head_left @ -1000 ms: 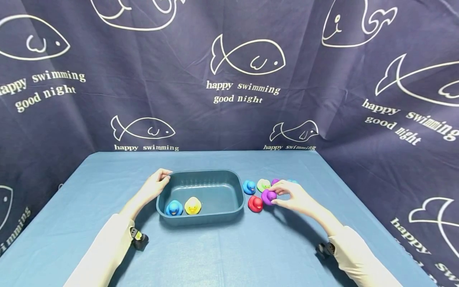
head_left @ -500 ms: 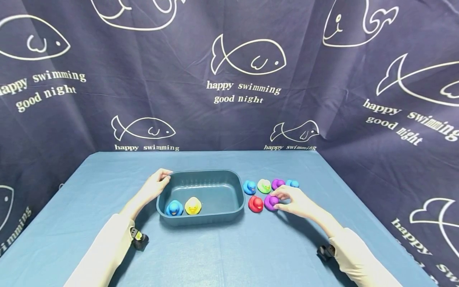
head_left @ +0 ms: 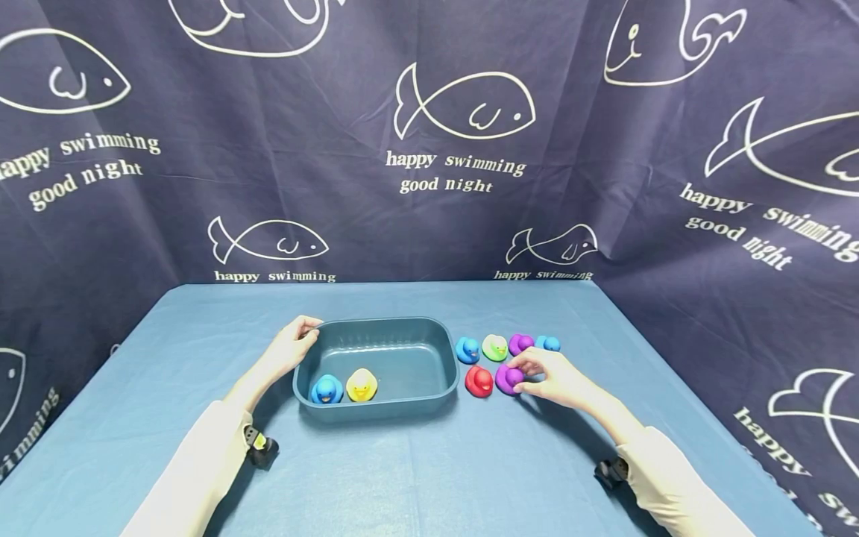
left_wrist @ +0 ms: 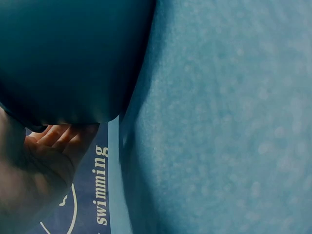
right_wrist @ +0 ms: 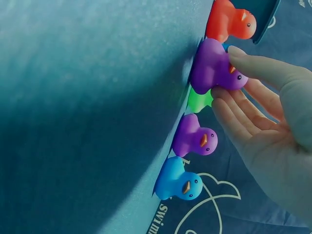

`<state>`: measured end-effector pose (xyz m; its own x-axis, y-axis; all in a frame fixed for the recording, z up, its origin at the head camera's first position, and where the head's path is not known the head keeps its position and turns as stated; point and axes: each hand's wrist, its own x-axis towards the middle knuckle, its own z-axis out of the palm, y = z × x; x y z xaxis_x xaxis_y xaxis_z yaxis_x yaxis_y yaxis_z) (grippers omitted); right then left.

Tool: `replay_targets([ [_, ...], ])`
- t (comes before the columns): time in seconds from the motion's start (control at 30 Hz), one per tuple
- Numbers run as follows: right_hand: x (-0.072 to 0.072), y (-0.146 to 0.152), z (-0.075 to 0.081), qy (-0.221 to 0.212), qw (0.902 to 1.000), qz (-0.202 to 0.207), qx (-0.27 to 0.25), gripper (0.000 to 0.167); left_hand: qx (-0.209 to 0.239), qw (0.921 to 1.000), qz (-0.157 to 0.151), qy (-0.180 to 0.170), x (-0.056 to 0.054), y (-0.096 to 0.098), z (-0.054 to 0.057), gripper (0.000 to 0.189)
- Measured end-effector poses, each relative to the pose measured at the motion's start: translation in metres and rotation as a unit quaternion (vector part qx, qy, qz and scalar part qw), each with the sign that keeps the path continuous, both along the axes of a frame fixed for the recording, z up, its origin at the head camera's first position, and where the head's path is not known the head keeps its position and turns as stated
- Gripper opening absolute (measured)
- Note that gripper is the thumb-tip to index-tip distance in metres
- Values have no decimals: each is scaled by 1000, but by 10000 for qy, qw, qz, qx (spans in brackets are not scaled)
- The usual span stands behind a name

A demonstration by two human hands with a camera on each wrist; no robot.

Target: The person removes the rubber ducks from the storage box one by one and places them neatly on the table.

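My left hand [head_left: 292, 346] grips the upper left corner of a dark teal plastic basin [head_left: 385, 406]. In the left wrist view, the fingers [left_wrist: 58, 139] of that hand lie against the basin's outer wall [left_wrist: 63, 63]. Inside the basin sit a blue rubber duck [head_left: 326, 389] and a yellow rubber duck [head_left: 362, 385]. Right of the basin, my right hand [head_left: 555, 379] pinches a purple rubber duck [head_left: 508, 380] between thumb and fingers. The right wrist view shows this purple duck [right_wrist: 212, 68] at the tabletop, with the thumb by its bill. A red rubber duck [head_left: 479, 381] stands just left of it.
Behind the red and purple ducks runs a row: a blue duck [head_left: 467, 350], a green duck [head_left: 495, 348], another purple duck [head_left: 520, 344] and a second blue duck [head_left: 548, 344]. Blue cloth covers the table [head_left: 403, 477]. A dark printed curtain [head_left: 376, 224] surrounds its back and sides.
Between the first and second frames, my right hand shifted the pinched purple duck slightly right and down, uncovering the back row. Since then it has stayed put. The left hand and basin look unmoved.
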<state>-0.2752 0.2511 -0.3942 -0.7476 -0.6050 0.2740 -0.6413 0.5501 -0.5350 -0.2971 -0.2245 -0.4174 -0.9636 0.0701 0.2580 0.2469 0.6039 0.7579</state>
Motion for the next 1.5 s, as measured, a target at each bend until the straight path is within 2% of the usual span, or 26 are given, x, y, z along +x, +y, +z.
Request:
replay_targets([
  [0.33,0,0,2,-135,9999,-26,13,33,-46,10000,-1,-13,0,0,0,25],
  [0.53,-2,-1,9,180,9998,-131,-13,34,-43,10000,1,-22,1,0,1,25],
  [0.8,-3,-12,21,437,9985,-63,-312,33,-19,10000,-2,-85,1,1,4,26],
  [0.87,-4,-16,22,449,9983,-55,-375,33,-20,10000,-15,-91,1,1,4,26],
  [1.07,-5,-35,23,129,9989,-108,-442,40,-13,10000,-29,-79,1,1,4,26],
  [1.23,-5,-54,23,351,9989,-22,-296,40,-14,10000,-42,-48,1,0,3,26],
  [1.4,-6,-71,22,207,9986,-44,-478,40,-23,10000,-45,-23,2,0,3,26],
  [1.5,-7,-81,21,299,9980,49,-563,39,-12,10000,-64,-23,2,0,3,26],
])
